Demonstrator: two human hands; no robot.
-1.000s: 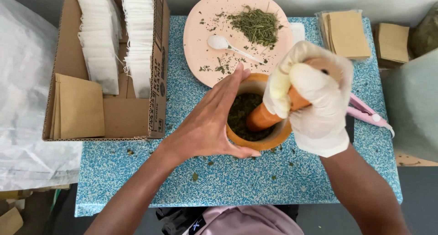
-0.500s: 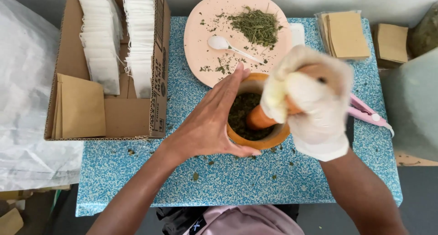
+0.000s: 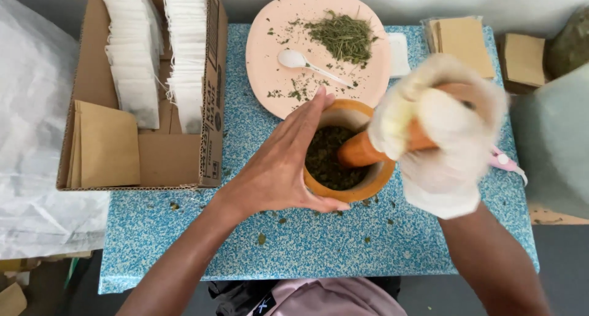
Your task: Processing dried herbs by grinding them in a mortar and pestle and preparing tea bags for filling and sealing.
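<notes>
While the bare left hand (image 3: 279, 169) cups the wooden mortar (image 3: 348, 151) — fingers spread open — herbs (image 3: 325, 156) fill it. The gloved right hand (image 3: 440, 135) grips the pestle (image 3: 362, 149) tightly.

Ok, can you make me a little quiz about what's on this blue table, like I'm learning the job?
1. True or false: the right hand wears a white glove.
2. What does the bare left hand touch?
A. the white plastic spoon
B. the wooden mortar
C. the cardboard box
3. What lies in a heap on the pink plate?

Key
1. True; it grips the wooden pestle, which leans into the mortar.
2. B; it cups the mortar's left side.
3. Dried green herbs, beside the spoon.
</notes>
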